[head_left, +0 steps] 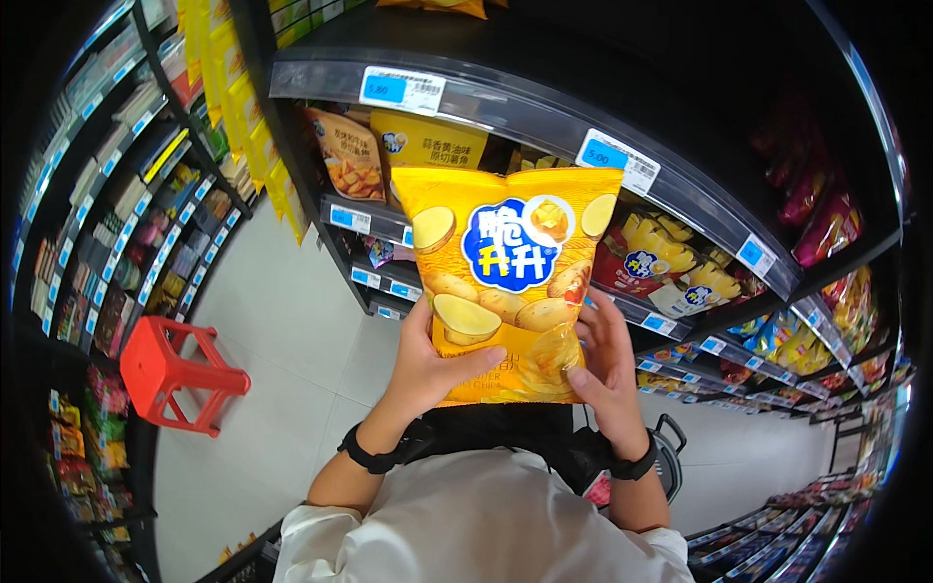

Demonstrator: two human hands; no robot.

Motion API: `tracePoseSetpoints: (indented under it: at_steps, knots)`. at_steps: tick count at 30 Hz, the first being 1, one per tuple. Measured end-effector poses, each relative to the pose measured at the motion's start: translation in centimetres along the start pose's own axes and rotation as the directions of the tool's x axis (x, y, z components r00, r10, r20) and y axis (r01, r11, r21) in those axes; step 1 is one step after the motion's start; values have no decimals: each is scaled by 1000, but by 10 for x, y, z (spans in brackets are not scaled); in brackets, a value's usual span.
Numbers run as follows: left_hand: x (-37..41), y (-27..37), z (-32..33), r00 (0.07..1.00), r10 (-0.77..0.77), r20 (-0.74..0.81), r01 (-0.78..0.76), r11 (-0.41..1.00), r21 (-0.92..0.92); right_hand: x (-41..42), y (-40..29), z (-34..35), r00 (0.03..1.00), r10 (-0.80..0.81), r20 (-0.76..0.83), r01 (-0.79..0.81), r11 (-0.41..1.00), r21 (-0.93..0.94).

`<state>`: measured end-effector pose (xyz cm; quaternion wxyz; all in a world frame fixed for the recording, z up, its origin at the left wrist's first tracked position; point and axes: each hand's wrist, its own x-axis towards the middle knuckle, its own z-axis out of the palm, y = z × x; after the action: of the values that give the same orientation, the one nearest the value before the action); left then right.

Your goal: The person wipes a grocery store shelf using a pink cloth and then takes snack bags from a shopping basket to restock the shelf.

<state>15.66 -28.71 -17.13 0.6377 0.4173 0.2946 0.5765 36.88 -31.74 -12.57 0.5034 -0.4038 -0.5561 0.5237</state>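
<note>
A yellow bag of potato chips [510, 291] is held upright in front of me, its printed front towards the camera. My left hand [437, 357] grips the lower left side, thumb across the front and fingers hidden behind. On the lower right side, my right hand [605, 364] holds the bag with its thumb at the front edge and its fingers partly behind. Both wrists wear black bands. Behind the bag runs a black shelf edge [510, 109] with price tags, above more snack bags [656, 255].
A red plastic stool [175, 375] stands on the pale floor to the left. Yellow packets [240, 95] hang at the shelf's end. Stocked shelves [109, 218] line the far left, and others stand at the lower right. Part of a dark basket [667, 466] shows beside my right wrist.
</note>
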Motion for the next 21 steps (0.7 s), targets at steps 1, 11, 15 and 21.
tracePoseSetpoints:
  at_steps: [1, 11, 15, 21]
  knots:
    - [0, 1, 1, 1000, 6, 8, -6, 1000, -3, 0, 1, 3, 999, 46, 28, -47, 998, 39]
    - [-5, 6, -3, 999, 7, 47, -11, 996, 93, 5, -3, 14, 982, 140, 124, -134, 990, -52]
    - [-7, 7, -5, 997, -5, 83, -7, 990, 141, 5, -5, 18, 975, 193, 114, -187, 981, -54]
    - [-7, 6, -7, 995, -31, 92, 20, 992, 123, 7, -1, 18, 977, 180, 115, -175, 983, -51]
